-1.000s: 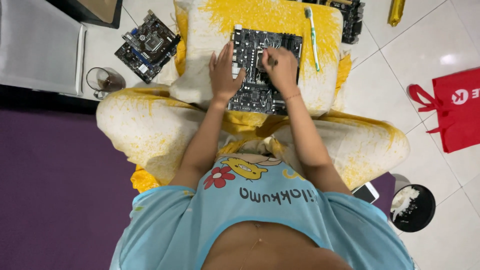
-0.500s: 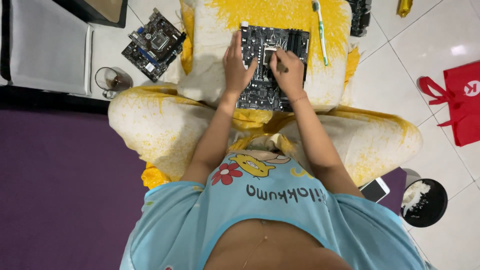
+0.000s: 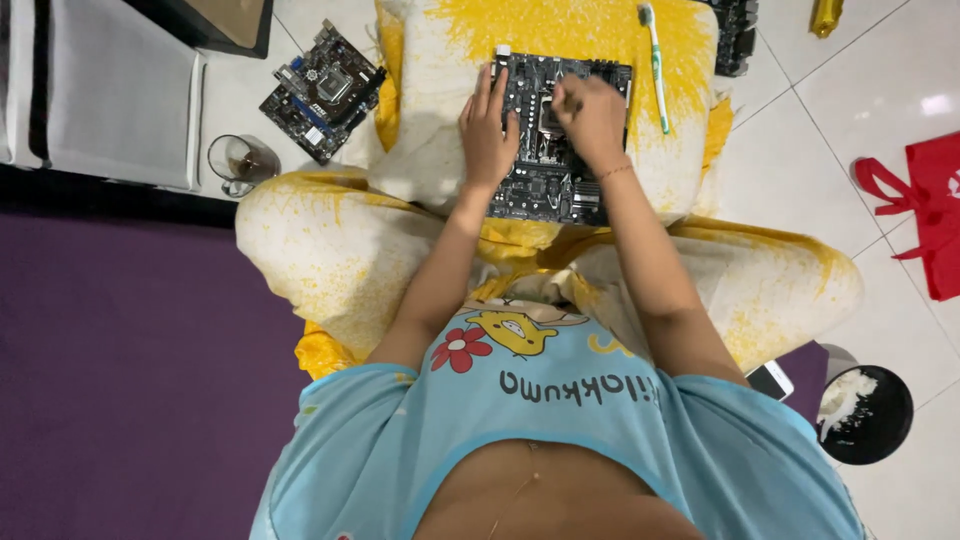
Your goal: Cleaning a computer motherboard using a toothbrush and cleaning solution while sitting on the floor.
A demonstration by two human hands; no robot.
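Note:
A dark green motherboard lies on a yellow-and-white pillow across my crossed legs. My left hand rests flat on the board's left edge with its fingers spread. My right hand is curled into a loose fist over the square socket near the board's middle. What its fingers pinch is hidden. A green-and-white toothbrush lies on the pillow just right of the board.
A second motherboard and a glass mug sit on the white tile floor at left. A red bag, a phone and a black bowl are at right. A purple mat lies at lower left.
My right hand has shifted from the board's upper right toward the central socket and closed tighter. My left hand stays on the left edge. The camera has drifted slightly.

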